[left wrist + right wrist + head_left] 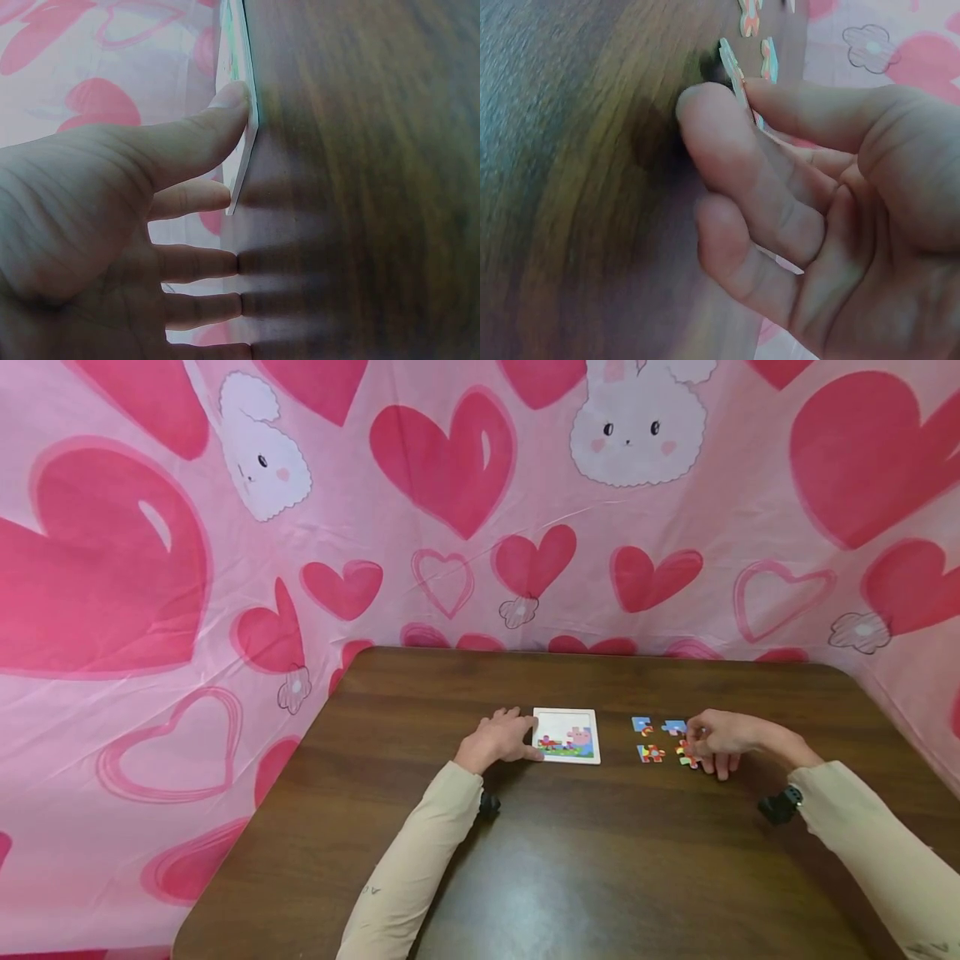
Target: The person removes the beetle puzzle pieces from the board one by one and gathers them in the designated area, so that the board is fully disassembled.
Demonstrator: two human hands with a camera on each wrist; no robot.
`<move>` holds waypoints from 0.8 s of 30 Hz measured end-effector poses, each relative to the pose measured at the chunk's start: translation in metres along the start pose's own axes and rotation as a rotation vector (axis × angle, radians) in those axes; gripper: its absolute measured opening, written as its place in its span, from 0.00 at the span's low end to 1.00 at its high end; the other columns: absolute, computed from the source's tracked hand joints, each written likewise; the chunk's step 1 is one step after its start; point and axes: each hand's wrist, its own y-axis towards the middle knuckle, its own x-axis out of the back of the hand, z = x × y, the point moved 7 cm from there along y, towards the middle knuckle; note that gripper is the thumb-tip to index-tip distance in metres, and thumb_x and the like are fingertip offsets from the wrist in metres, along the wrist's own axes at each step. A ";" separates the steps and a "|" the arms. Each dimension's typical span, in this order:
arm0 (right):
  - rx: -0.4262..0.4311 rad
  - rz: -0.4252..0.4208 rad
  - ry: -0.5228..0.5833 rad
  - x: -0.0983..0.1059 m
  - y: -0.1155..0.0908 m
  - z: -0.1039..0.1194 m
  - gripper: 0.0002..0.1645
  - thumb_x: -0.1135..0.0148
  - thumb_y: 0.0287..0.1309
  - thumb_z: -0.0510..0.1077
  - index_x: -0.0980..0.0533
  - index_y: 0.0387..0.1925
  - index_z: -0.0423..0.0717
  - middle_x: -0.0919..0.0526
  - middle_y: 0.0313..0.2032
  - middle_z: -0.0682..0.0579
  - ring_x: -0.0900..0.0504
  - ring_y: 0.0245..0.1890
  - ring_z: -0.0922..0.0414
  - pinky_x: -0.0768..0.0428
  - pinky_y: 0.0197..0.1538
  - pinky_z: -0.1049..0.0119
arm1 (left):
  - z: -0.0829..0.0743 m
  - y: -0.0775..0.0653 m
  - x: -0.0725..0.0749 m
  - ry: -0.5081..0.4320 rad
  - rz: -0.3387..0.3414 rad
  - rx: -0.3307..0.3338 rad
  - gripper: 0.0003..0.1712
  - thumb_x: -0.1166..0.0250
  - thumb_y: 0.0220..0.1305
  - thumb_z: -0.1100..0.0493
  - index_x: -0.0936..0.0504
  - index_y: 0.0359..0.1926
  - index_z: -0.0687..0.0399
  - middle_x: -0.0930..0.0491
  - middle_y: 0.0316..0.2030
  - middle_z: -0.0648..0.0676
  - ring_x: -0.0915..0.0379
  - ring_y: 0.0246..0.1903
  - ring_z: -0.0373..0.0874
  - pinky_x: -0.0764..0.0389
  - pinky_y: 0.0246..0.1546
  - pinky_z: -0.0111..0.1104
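My left hand (498, 739) rests at the left side of a square white-framed puzzle tray (597, 742). Its thumb (229, 97) lies on the tray's near rim, the index fingertip is at the corner, and the other straight fingers reach the tabletop. Joined pieces inside the tray show a pink figure and red shapes on green, low and to the right; the upper part is bare white. Farther right, my right hand (722, 739) pinches a red and yellow jigsaw piece (732, 69) between thumb and fingers. That piece stands tilted, one edge close over the table.
Three loose jigsaw pieces lie between tray and right hand: a blue one (641, 724) at the back left, another blue one (673, 727) beside the right fingers, and a red and yellow one (650, 753) in front. A pink heart-patterned cloth (442, 460) hangs behind the brown table (570, 877).
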 end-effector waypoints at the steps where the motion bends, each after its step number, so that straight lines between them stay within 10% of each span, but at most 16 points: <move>1: -0.003 -0.004 -0.011 0.000 -0.001 0.001 0.12 0.46 0.64 0.44 0.31 0.30 0.38 0.20 0.18 0.45 0.19 0.14 0.52 0.22 0.19 0.60 | 0.000 0.000 0.000 0.000 0.000 0.002 0.37 0.36 0.52 0.36 0.32 0.61 0.43 0.41 0.67 0.56 0.48 0.66 0.55 0.42 0.62 0.53; 10: -0.053 -0.120 -0.180 0.004 0.001 0.018 0.14 0.40 0.58 0.45 0.35 0.28 0.42 0.24 0.15 0.47 0.23 0.09 0.56 0.25 0.15 0.61 | 0.001 -0.001 -0.001 0.004 0.000 0.007 0.38 0.37 0.53 0.36 0.33 0.63 0.42 0.41 0.67 0.56 0.49 0.66 0.55 0.43 0.62 0.53; 24: 0.159 -0.222 -0.136 0.008 0.022 0.069 0.09 0.45 0.62 0.43 0.29 0.28 0.44 0.25 0.18 0.49 0.24 0.13 0.53 0.24 0.18 0.57 | 0.001 0.001 -0.003 -0.003 0.008 0.002 0.40 0.37 0.52 0.34 0.34 0.64 0.41 0.43 0.69 0.55 0.51 0.67 0.56 0.45 0.63 0.53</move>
